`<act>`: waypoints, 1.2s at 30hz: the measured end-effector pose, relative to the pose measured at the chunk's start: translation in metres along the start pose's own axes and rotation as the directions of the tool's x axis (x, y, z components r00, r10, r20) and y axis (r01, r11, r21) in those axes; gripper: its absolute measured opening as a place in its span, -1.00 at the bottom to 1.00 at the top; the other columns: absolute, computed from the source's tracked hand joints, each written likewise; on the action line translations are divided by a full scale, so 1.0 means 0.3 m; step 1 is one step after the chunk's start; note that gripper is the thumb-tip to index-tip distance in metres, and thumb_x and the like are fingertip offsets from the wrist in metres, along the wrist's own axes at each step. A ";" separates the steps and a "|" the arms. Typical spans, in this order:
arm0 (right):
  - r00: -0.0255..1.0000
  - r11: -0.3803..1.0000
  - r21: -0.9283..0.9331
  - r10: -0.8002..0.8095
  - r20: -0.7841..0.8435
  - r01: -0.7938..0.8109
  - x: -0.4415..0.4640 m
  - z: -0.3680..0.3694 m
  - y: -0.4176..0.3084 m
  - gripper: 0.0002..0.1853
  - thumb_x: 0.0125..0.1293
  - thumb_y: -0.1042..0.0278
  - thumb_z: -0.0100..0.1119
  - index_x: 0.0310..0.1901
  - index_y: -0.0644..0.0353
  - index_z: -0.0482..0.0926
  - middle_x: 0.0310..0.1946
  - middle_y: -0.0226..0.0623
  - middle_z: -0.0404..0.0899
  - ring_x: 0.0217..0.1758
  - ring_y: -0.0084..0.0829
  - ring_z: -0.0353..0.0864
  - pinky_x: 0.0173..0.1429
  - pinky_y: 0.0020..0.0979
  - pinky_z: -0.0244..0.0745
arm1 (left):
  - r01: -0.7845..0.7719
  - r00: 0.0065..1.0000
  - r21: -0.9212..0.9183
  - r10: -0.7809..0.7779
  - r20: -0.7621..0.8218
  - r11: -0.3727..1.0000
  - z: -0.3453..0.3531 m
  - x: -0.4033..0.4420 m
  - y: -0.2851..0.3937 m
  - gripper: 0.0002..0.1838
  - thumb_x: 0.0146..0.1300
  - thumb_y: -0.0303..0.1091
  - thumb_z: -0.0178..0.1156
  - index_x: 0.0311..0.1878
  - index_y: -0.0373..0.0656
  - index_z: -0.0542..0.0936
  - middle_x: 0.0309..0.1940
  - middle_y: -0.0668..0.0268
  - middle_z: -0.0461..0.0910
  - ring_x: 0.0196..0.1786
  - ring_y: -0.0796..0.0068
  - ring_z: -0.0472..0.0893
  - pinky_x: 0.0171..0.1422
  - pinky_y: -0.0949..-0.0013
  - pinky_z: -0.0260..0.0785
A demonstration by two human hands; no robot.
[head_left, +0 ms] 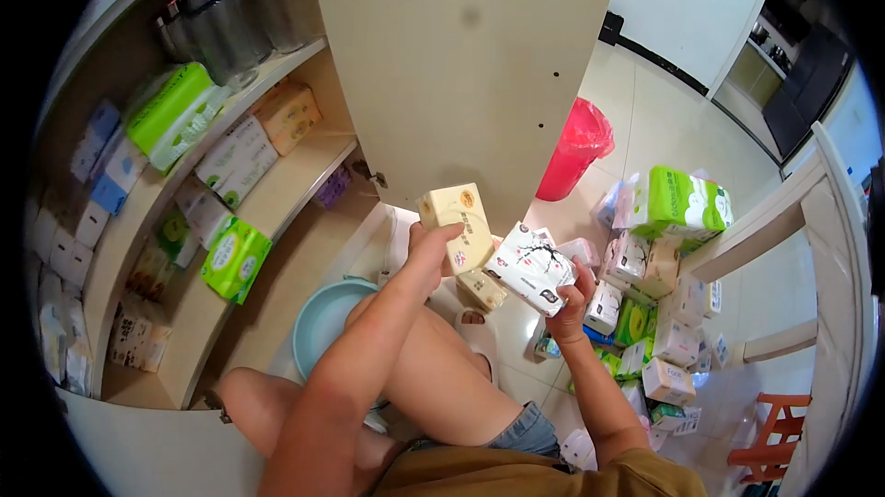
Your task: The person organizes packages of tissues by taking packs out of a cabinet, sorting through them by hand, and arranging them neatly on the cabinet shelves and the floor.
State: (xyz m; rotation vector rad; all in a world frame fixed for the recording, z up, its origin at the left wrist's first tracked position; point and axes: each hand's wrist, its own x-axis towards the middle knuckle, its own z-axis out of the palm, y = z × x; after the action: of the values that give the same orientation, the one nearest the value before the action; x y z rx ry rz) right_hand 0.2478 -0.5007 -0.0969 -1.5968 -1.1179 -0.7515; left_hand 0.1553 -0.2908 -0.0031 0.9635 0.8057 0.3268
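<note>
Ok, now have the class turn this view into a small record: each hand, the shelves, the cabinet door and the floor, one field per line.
left hand: holds a pale yellow rectangular soft pack
right hand: holds a white soft pack with a black branch print
shelves: clear jars with dark lids; bright green soft pack; other packs
door: beige flat panel, open
floor: pale blue round basin; red bin; many mixed packs

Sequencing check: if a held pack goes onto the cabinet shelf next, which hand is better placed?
Probably the left hand: it holds the cream pack on the side nearer the shelf. The right hand, with the white pack, is farther off, nearer the floor pile.
</note>
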 end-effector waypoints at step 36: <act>0.275 0.751 0.501 -0.420 0.865 -0.431 0.615 0.459 -0.484 -0.39 -0.05 0.23 0.16 0.07 0.07 0.18 0.14 -0.09 -0.06 0.26 -0.17 -0.13 0.25 -0.27 -0.08 | -0.123 0.986 -0.397 0.067 -0.153 0.910 -0.555 -0.249 0.180 -0.59 0.26 -0.13 -0.34 0.09 -0.12 0.23 0.01 0.22 0.33 0.01 0.33 0.39 0.03 0.23 0.31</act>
State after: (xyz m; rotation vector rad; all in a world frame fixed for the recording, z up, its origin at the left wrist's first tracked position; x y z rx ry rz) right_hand 0.1762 -0.3048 0.0778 -1.2774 -1.9517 0.8968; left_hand -0.0120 -0.2043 0.0235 0.5937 0.7762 0.6253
